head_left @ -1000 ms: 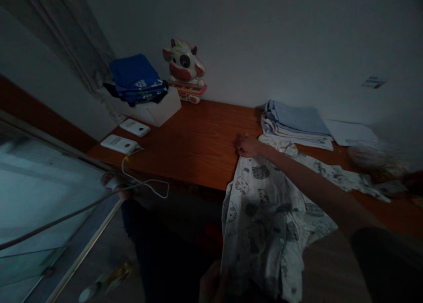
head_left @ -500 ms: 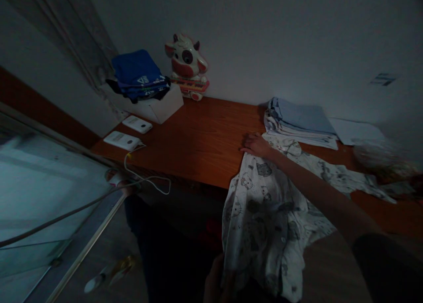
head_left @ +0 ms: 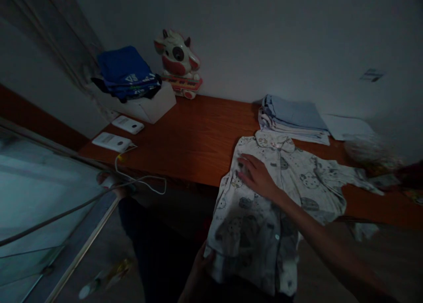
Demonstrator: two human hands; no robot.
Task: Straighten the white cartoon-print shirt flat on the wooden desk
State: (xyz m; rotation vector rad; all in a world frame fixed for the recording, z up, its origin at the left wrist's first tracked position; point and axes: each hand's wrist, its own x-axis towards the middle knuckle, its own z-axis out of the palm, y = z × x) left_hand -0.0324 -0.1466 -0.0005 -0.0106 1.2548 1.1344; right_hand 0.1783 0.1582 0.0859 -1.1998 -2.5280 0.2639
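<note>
White cotton-looking pyjama shirt (head_left: 264, 206) with a grey cartoon cat print all over, small buttons down the front and a little collar at the top. It's laid front-up across the near edge of the worktop (head_left: 198, 140), collar pointing toward the wall, and the bottom half hangs off the edge toward the person. One sleeve trails off along the worktop toward the right end, pretty crumpled.

Right hand (head_left: 257, 177) lies flat on the chest part of the shirt, palm down, fingers (head_left: 244, 162) spread a bit and just pressing on the fabric, not gripping anything. Left hand (head_left: 201, 267) is down low below the worktop edge, fingers pinched on the bottom left corner of the hem. It's really dark down there, so that's about all I can make out.

Just behind the collar there's a folded stack of pale blue clothes (head_left: 292, 118) by the wall. Over at the far left corner a white box (head_left: 148, 107) has folded blue clothes (head_left: 127, 74) on top, with a cow figurine (head_left: 176, 60) beside it. Two white gadgets (head_left: 119, 133) sit near the left edge, one with a cable (head_left: 142, 179) dangling off.
</note>
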